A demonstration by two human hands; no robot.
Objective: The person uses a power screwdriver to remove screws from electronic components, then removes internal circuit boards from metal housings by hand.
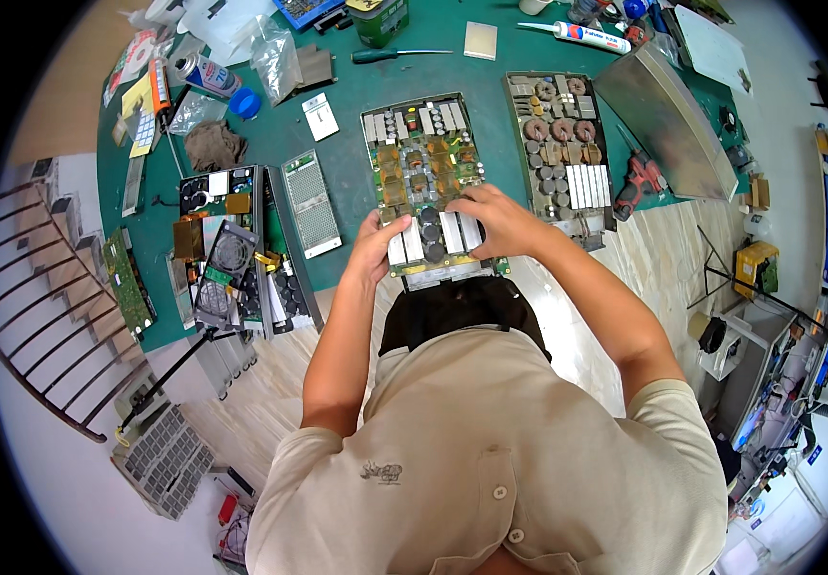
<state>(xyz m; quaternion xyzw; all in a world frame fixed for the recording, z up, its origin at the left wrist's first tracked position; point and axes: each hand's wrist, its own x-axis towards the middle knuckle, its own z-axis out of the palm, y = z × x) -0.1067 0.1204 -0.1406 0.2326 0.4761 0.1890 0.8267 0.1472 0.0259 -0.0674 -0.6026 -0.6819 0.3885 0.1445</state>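
Observation:
A power supply circuit board (418,177) lies lengthwise before me, its near end over the table's front edge. It carries amber-wrapped transformers, pale heat sinks and dark round capacitors. My left hand (372,249) grips its near left edge, with the thumb over the top beside a heat sink. On the opposite side, my right hand (502,222) is closed round the right edge, thumb and fingers against the heat sinks; some fingertips are hidden. Left of the board lies a perforated metal cover (312,205). To its right is a second power supply module (559,144) in an open metal case.
An opened device with a fan (226,261) stands at the table's left edge. Right of the second module are a red power drill (638,182) and a large metal cover (668,120). Farther back lie a screwdriver (400,55), a sealant tube (586,36) and a spray can (207,74).

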